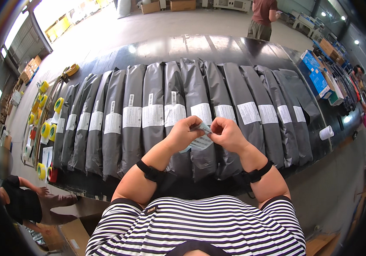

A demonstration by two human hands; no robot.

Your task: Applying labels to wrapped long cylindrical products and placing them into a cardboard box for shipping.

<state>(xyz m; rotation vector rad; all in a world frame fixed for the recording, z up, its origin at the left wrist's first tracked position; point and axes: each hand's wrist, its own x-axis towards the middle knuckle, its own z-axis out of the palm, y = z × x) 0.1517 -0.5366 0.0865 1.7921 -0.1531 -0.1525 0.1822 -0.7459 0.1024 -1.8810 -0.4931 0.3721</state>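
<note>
My left hand (183, 133) and my right hand (227, 133) meet in front of me, both pinching a small white printed label sheet (200, 141) with a pale green edge. They hover just above the near ends of a long row of grey plastic mailer bags (153, 115), each bearing a white label, laid side by side on a black table (234, 47). A black strap circles each of my wrists.
Yellow and green tape rolls (45, 128) line the table's left end. A white roll (326, 132) and blue boxes (317, 77) sit at the right. One person stands beyond the table (262, 17), another crouches at lower left (20, 200) near cardboard boxes.
</note>
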